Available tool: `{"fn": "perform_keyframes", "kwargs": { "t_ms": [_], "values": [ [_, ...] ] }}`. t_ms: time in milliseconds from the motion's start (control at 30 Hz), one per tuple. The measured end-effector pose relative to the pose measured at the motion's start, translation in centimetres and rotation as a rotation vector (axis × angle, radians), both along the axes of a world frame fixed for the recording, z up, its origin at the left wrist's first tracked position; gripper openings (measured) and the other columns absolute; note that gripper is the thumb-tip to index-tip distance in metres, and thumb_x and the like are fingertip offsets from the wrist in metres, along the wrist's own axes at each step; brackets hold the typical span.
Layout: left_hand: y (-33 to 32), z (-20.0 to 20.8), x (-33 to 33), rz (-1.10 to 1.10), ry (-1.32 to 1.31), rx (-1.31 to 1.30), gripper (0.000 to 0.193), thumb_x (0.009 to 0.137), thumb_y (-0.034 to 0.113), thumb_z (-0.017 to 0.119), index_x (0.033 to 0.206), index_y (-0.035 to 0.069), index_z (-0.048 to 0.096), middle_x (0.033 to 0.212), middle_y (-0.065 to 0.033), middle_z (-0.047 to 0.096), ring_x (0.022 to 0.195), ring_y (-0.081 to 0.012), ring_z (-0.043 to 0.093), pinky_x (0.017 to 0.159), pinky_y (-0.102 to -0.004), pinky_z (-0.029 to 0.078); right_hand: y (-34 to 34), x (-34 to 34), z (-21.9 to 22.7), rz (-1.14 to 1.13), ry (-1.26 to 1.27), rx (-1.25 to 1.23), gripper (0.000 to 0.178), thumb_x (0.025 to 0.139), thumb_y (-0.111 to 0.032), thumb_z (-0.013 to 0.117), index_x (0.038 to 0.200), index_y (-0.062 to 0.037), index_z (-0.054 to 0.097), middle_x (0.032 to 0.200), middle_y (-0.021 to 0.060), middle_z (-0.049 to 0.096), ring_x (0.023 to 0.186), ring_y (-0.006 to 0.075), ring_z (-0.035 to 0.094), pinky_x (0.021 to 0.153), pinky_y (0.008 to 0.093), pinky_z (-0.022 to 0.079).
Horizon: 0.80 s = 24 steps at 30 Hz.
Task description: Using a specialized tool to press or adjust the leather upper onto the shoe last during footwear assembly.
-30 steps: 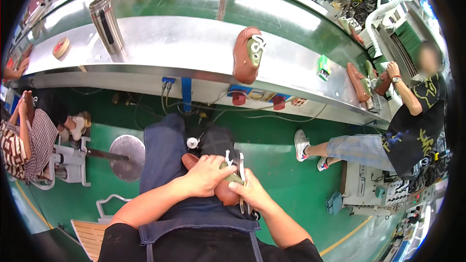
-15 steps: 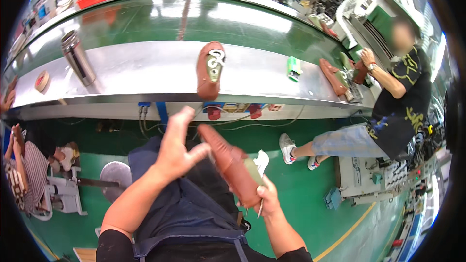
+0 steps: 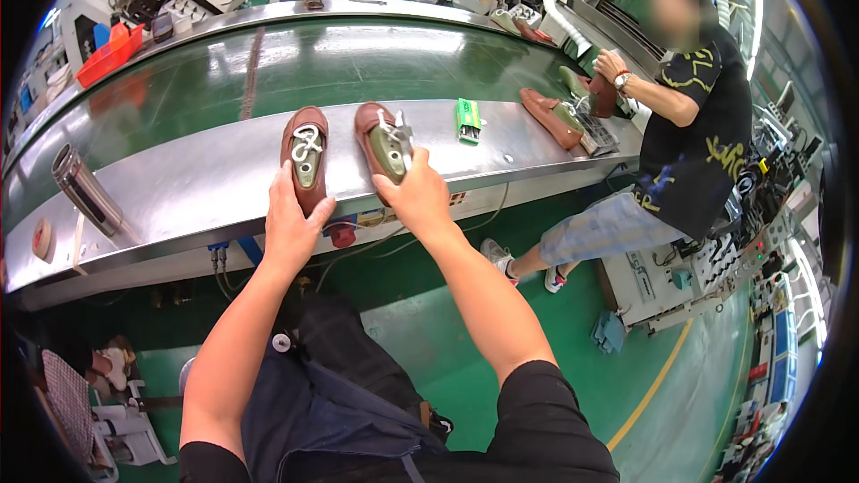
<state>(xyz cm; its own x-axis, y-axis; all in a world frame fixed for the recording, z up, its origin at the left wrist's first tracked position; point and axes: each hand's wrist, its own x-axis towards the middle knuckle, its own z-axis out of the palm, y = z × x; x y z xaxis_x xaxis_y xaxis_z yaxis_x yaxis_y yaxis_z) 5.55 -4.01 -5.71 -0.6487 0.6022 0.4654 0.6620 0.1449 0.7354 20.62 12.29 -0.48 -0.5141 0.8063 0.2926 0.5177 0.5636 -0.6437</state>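
Note:
Two brown leather shoes with green linings and white laces sit side by side on the metal ledge, toes pointing away from me. My left hand (image 3: 293,225) is closed around the heel end of the left shoe (image 3: 305,148), thumb on one side and fingers on the other. The right shoe (image 3: 385,139) is gripped near its heel by my right hand (image 3: 417,195), which covers part of its side. Its laces stick up loosely, while a looped bow lies over the left shoe's opening.
A steel flask (image 3: 87,190) and a tape roll (image 3: 41,238) are on the ledge at left. Right of the shoes stands a small green box (image 3: 467,121). Another brown shoe (image 3: 551,118) lies near a co-worker (image 3: 693,116). Behind the ledge runs a green conveyor belt (image 3: 358,63).
My right hand has carried its shoe up from my lap to the ledge. My left hand has moved to the other shoe and taken hold of it. The view has shifted right.

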Motion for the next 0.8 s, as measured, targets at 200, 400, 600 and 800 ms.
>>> {"fn": "perform_keyframes", "kwargs": {
  "t_ms": [200, 400, 600, 800],
  "values": [
    [1.2, 1.0, -2.7, 0.069, -0.069, 0.023, 0.068, 0.095, 0.026, 0.071, 0.152, 0.002, 0.043, 0.131, -0.0246, 0.063, 0.121, -0.0372, 0.063, 0.104, -0.0441, 0.048, 1.0, -1.5, -0.3, 0.068, -0.037, 0.037, 0.079, 0.081, -0.038, 0.087, 0.127, 0.01, 0.044, 0.105, 0.0326, 0.07, 0.102, 0.0496, 0.069, 0.089, 0.0532, 0.055],
    [-2.3, 2.7, -5.3, -0.205, -0.719, 0.408, 0.047, 0.099, 0.016, 0.065, 0.142, -0.002, 0.055, 0.12, -0.0131, 0.069, 0.105, -0.0197, 0.066, 0.094, -0.0322, 0.052, -0.8, 1.5, -3.1, 0.134, 0.054, 0.184, 0.072, 0.082, -0.022, 0.087, 0.133, 0.0071, 0.046, 0.132, 0.0301, 0.058, 0.123, 0.0455, 0.057, 0.104, 0.0479, 0.048],
    [-11.7, 3.3, -5.1, -0.326, -1.012, 0.45, 0.043, 0.1, 0.024, 0.056, 0.124, -0.012, 0.062, 0.107, -0.019, 0.071, 0.086, -0.0252, 0.071, 0.07, -0.0373, 0.06, -7.0, 3.5, -0.5, 0.335, 0.151, 0.395, 0.063, 0.078, -0.005, 0.085, 0.129, 0.0031, 0.049, 0.138, 0.0249, 0.055, 0.122, 0.0452, 0.055, 0.105, 0.0482, 0.046],
    [-23.6, 3.1, -2.1, -0.347, -1.075, 0.217, 0.058, 0.088, 0.036, 0.065, 0.118, -0.013, 0.065, 0.099, -0.02, 0.075, 0.075, -0.0262, 0.076, 0.059, -0.0342, 0.061, -14.1, 3.7, 1.9, 0.682, 0.036, 0.226, 0.073, 0.067, -0.021, 0.096, 0.124, -0.0011, 0.054, 0.141, 0.0195, 0.057, 0.122, 0.0389, 0.057, 0.103, 0.0442, 0.049]
  ]
}}
